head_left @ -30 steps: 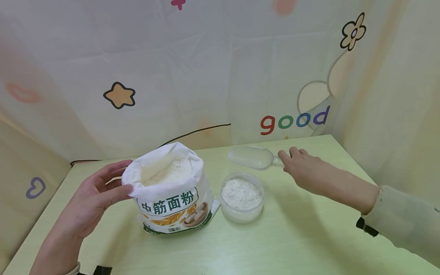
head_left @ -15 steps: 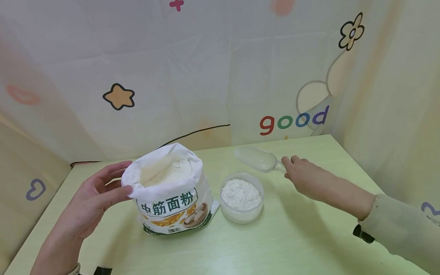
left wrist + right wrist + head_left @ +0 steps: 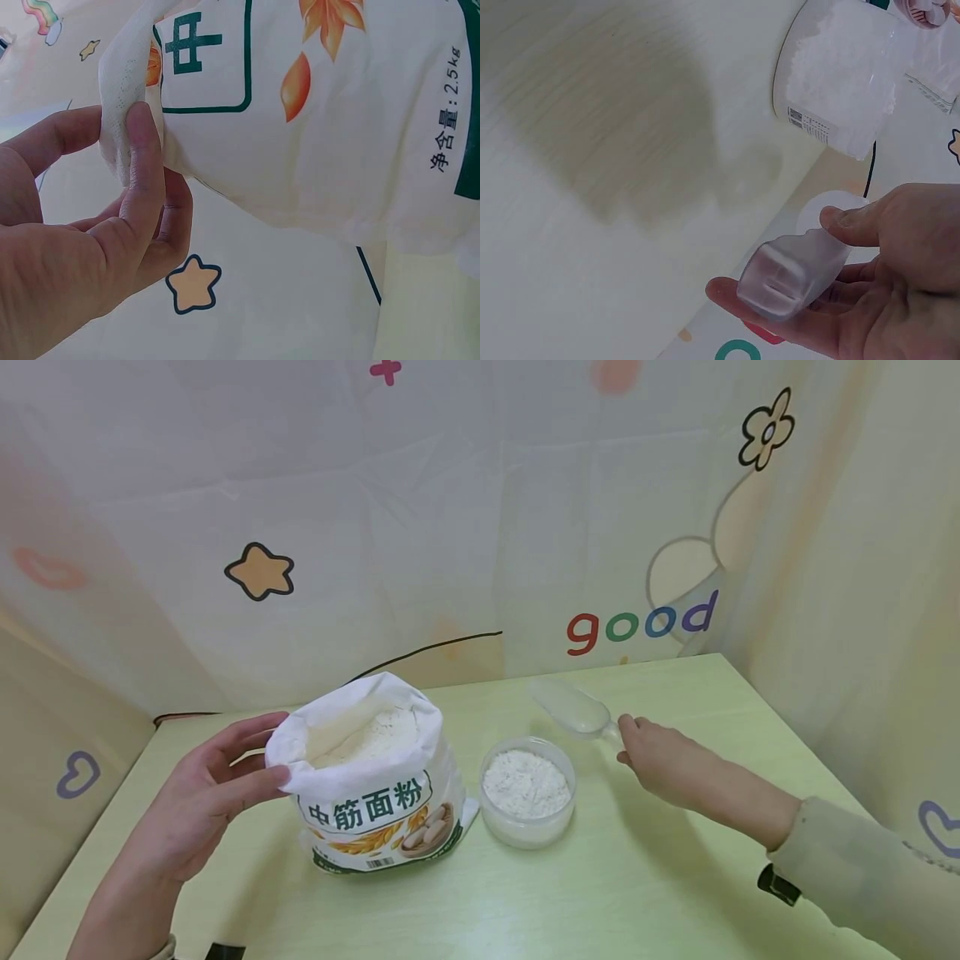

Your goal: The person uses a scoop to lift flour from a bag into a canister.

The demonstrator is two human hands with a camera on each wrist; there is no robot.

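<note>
My left hand (image 3: 198,797) pinches the folded rim of a white flour bag (image 3: 375,810) between thumb and fingers. In the left wrist view the thumb lies on the rolled edge of that bag (image 3: 300,172). Flour fills the bag's open top. My right hand (image 3: 667,760) grips the handle of a clear plastic scoop (image 3: 573,706), held above the table behind and right of the tub. The right wrist view shows the handle end of the scoop (image 3: 780,277) in the curled fingers. A round clear tub (image 3: 528,839) of flour stands right of the bag.
The pale green table (image 3: 510,910) reaches back to a printed curtain (image 3: 450,527). More curtain hangs along both sides. A label with a barcode shows on the tub (image 3: 836,71) in the right wrist view.
My right hand has drawn the scoop to the right and slightly toward me, and the scoop's bowl has turned so its tip points further back. The left hand and the bag stay put.
</note>
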